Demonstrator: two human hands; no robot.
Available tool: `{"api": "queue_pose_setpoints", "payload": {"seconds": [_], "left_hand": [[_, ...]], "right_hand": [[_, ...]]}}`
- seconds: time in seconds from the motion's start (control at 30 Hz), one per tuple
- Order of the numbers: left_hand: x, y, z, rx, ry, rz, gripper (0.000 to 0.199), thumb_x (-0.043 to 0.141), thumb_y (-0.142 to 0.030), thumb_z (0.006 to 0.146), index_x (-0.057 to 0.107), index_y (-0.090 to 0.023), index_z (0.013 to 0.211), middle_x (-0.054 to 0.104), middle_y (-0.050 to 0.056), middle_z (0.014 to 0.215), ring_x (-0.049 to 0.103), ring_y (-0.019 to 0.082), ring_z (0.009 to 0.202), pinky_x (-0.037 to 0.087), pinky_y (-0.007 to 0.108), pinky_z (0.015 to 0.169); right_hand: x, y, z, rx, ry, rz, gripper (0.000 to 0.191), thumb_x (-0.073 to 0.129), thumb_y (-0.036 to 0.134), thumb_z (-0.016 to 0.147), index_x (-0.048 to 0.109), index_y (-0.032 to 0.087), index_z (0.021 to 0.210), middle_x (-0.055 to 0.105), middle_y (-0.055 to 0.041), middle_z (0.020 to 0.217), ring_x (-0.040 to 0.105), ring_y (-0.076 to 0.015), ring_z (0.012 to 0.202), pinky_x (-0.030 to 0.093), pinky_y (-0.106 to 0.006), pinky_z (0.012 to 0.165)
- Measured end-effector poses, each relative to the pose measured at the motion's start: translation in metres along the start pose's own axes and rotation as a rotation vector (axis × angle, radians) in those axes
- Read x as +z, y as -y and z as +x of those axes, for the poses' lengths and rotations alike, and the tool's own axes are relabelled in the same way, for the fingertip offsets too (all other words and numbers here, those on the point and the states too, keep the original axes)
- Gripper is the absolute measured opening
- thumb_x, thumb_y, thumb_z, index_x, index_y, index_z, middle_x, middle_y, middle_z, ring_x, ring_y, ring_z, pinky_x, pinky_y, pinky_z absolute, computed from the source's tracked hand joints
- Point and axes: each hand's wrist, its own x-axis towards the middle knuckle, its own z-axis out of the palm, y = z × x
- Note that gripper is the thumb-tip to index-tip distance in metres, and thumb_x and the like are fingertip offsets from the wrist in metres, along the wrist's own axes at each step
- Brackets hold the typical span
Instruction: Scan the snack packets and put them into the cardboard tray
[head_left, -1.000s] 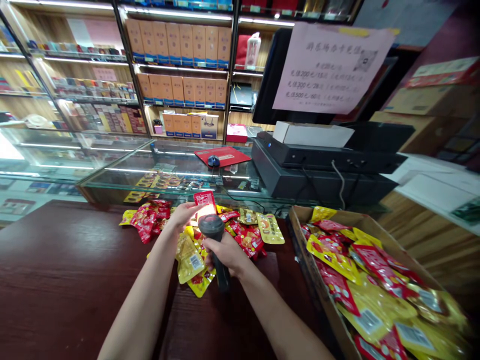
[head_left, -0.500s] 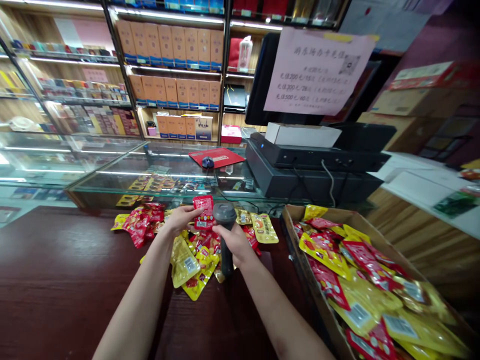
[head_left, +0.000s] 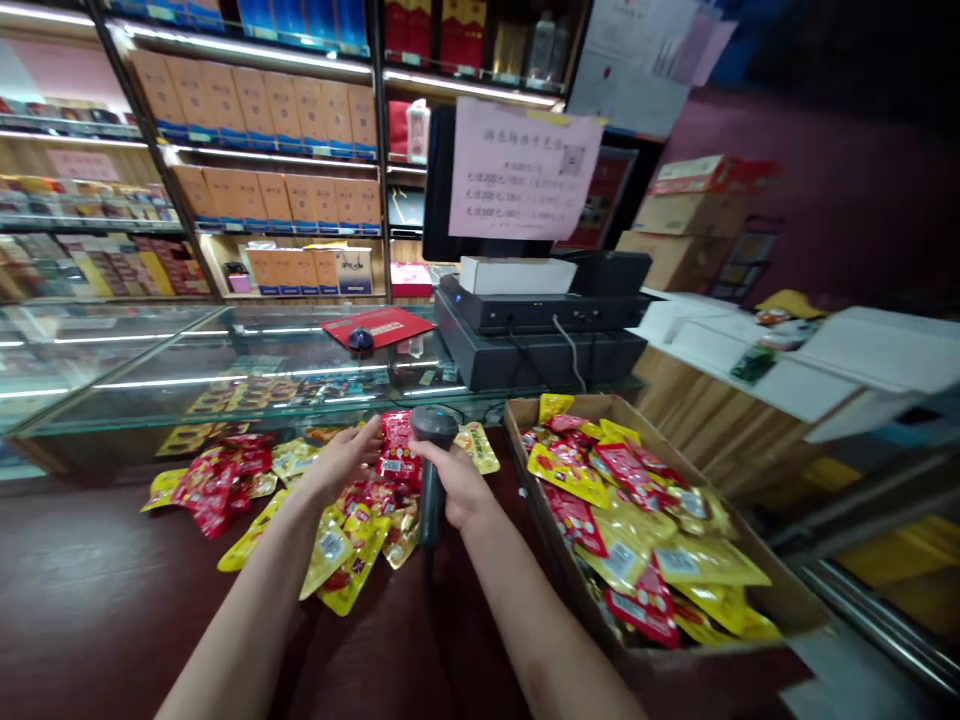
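Gripping the handheld barcode scanner (head_left: 433, 425) in the right hand (head_left: 457, 487), fingers clamped round its handle; the left hand (head_left: 339, 462), fingers spread apart, hovers beside red snack packets (head_left: 397, 448) at centre.

Both forearms are extended forward and inward, the left forearm (head_left: 247, 620) and the right forearm (head_left: 532, 630) being angled toward each other. The left hand (head_left: 339, 462) is opened palm-down, its fingers (head_left: 361, 446) spread and pointed toward the right. The right hand (head_left: 457, 487) is closed in an upright grip, with the wrist bent slightly.
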Motion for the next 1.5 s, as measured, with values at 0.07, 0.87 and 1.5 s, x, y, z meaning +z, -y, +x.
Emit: {"api": "queue_pose_setpoints", "payload": {"seconds": [0.07,0.87,1.5], "left_hand": [[0.023,-0.003,-0.012,0.001,0.081,-0.024,0.054,0.062,-0.057,0.074,0.062,-0.013,0.107,0.066,0.016,0.099,0.064,0.022,0.082,0.055,0.034,0.063],[0.236,-0.025,-0.038,0.159,0.25,0.042,0.056,0.046,-0.053,0.086,0.055,-0.013,0.123,0.053,0.018,0.131,0.056,0.028,0.11,0.044,0.031,0.079],[-0.027,0.003,0.016,0.152,-0.174,-0.162,0.055,0.048,-0.056,0.083,0.058,-0.016,0.12,0.055,0.015,0.131,0.058,0.026,0.11,0.045,0.035,0.089]], "right_hand": [[-0.014,0.011,-0.017,-0.072,-0.014,0.026,0.032,0.076,0.026,0.057,0.067,0.014,0.084,0.069,-0.0012,0.067,0.063,-0.0156,0.063,0.05,-0.026,0.061],[-0.164,0.113,-0.12,-0.457,-0.309,-0.005,0.029,0.078,0.025,0.054,0.069,0.015,0.079,0.07,-0.0008,0.072,0.063,-0.0146,0.071,0.047,-0.025,0.07],[0.005,0.009,0.007,0.014,0.011,0.002,0.015,0.073,0.016,0.062,0.062,0.014,0.072,0.06,0.0027,0.052,0.054,-0.009,0.045,0.047,-0.021,0.049]]}}
